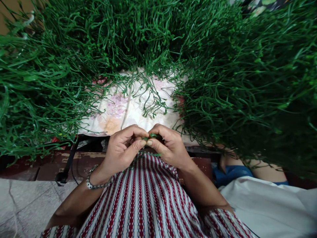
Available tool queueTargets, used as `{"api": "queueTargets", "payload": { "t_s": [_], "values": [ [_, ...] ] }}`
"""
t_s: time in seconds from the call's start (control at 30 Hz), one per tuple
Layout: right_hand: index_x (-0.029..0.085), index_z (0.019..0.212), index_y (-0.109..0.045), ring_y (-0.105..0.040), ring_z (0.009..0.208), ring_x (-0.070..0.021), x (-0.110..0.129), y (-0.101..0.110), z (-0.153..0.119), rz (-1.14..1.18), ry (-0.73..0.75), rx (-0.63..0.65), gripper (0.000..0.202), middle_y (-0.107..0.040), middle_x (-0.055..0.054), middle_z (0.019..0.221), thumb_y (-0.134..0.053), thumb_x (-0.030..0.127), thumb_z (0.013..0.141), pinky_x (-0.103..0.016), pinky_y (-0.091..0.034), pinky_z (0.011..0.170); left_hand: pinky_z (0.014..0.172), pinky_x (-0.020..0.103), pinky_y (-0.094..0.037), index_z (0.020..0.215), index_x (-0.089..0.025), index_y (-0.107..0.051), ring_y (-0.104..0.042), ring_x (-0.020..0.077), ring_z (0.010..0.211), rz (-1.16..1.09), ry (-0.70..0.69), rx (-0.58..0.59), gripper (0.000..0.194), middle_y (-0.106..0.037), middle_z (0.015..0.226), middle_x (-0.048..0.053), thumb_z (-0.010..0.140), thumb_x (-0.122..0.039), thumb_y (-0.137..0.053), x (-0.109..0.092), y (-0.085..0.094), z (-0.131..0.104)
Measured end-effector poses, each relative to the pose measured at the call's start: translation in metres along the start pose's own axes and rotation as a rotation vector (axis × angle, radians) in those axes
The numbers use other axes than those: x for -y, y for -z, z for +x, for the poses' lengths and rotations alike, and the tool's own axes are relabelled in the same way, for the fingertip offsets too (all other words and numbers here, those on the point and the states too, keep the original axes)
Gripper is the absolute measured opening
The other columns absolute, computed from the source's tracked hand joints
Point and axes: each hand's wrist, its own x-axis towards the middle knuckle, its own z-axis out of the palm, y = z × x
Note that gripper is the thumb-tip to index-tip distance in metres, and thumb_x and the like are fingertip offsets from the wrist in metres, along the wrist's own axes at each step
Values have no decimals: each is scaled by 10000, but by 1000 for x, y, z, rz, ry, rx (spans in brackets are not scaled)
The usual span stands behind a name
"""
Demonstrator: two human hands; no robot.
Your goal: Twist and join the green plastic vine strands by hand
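Green stems (138,36): bulk heaped, one small bit in hand, done/left split unclear

Stems bank up across the far side, running into a left heap (37,89) and a right heap (237,92). Can't tell worked from unworked there; nothing marks either heap as one or the other. Floral cloth (138,120) shows between them, near middle, with a loose cluster (153,102) lying on it, apart from the hands. Left hand (121,147) and right hand (173,145) meet at the cloth's near edge: both pinched narrow, thumb to finger, tips almost touching. Between them, a small green piece (153,135), mostly hidden by fingers. My read: that piece is mid-work. Total left: can't count.
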Motion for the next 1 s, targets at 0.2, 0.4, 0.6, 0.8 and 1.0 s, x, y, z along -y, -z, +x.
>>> {"api": "queueTargets", "payload": {
  "t_s": [0.2, 0.4, 0.6, 0.8, 1.0],
  "values": [
    [145, 879, -511, -492, 694, -117, 2, 3, -2, -201, 72, 70, 78, -531, -28, 753, -499, 222, 872, -221, -376, 619, 605, 221, -383, 783, -152, -564, -514, 99, 653, 369, -85, 187, 95, -554, 707, -1, 836, -138, -487, -5, 7, 4],
    [146, 823, -496, -437, 611, -115, 12, 5, -3, -436, 12, 279, 76, -506, -18, 692, -435, 168, 863, -239, -301, 563, 542, 222, -324, 652, -144, -518, -442, 84, 570, 448, -176, 305, 198, -453, 590, -24, 824, -75, -448, -2, 11, 6],
    [136, 704, -522, -431, 521, -65, 6, 5, -8, 167, 115, 274, 213, -477, 14, 581, -450, 216, 887, -195, -329, 517, 504, 235, -321, 628, -146, -558, -416, 87, 505, 149, -214, 382, 208, -459, 528, -14, 829, -150, -504, -3, 20, 1],
    [125, 817, -585, -532, 633, -85, 6, 11, 0, 247, 143, 54, 111, -568, -25, 687, -499, 172, 870, -194, -412, 602, 569, 243, -388, 706, -156, -638, -495, 109, 573, -156, 12, 223, 165, -573, 608, 17, 821, -251, -566, 6, 22, 3],
    [138, 976, -559, -471, 614, -71, 6, -2, 8, 31, -89, 5, 180, -533, 8, 726, -519, 280, 873, -180, -375, 570, 582, 197, -416, 756, -163, -650, -544, 99, 624, -12, 0, -15, 61, -624, 671, -1, 785, -188, -603, 5, 6, 6]
  ]
}}
